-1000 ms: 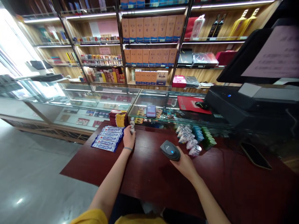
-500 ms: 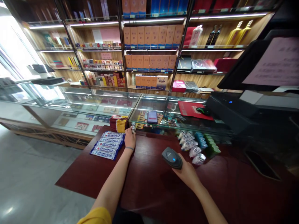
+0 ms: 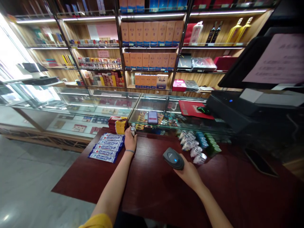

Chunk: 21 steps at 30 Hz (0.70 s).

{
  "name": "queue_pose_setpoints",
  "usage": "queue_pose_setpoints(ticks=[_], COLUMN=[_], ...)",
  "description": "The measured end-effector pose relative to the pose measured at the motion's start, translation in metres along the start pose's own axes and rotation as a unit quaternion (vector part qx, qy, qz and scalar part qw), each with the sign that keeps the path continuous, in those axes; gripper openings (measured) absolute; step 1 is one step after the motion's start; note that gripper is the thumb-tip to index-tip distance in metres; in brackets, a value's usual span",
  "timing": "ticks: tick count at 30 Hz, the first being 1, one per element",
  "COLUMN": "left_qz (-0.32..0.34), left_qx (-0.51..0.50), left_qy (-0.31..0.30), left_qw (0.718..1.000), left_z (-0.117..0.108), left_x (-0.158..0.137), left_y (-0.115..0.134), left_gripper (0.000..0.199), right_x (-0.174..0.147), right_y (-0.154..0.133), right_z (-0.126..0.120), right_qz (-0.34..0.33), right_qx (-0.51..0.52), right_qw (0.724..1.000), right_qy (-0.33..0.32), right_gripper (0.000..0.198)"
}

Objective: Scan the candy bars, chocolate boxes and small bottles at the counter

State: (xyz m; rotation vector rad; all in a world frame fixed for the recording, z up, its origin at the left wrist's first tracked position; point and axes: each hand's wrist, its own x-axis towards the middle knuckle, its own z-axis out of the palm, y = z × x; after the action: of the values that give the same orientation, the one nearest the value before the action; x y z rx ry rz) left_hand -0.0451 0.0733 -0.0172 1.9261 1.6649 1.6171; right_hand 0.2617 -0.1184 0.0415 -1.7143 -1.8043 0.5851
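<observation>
At the far side of the dark red table, my left hand [image 3: 130,140] is closed around a small silver-topped can [image 3: 132,130]. Another silver top shows right behind it. To the left of that hand stands a stack of yellow and dark red packets [image 3: 118,125], and nearer lies a row of blue and white wrapped bars [image 3: 106,147]. My right hand [image 3: 189,174] grips a dark grey barcode scanner [image 3: 174,158], raised over the table with a blue light on top. Right of the scanner stand several silver-white cans [image 3: 193,144], beside blue cans [image 3: 201,139] and green cans [image 3: 212,143].
A glass display counter [image 3: 156,100] borders the far edge, with a phone-like screen [image 3: 152,117], a red mat [image 3: 190,109] and a mouse [image 3: 203,110] on it. A dark monitor [image 3: 263,60] overhangs the right. A phone [image 3: 260,161] lies at the table's right.
My left hand has shifted slightly; two silver tops now show by its fingers where one showed before. The scanner stays nearly still in my right hand. The view has shifted a little.
</observation>
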Motion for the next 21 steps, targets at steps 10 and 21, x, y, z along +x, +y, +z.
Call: queue_pose_setpoints(ticks=[10,21], left_qz=[0.036,0.184], left_qx=[0.011,-0.049], left_qy=[0.033,0.052], left_qw=[0.999,0.980], left_z=[-0.004,0.025], left_x=[-0.002,-0.034], left_y=[0.009,0.073], left_gripper=[0.058,0.045], right_x=[-0.008,-0.053], right_y=[-0.007,0.025], right_z=[-0.015,-0.056], right_qz=[-0.008,0.051], right_qx=[0.003,-0.034], right_qw=[1.000,0.995], right_qy=[0.007,0.082], right_gripper=[0.037,0.055])
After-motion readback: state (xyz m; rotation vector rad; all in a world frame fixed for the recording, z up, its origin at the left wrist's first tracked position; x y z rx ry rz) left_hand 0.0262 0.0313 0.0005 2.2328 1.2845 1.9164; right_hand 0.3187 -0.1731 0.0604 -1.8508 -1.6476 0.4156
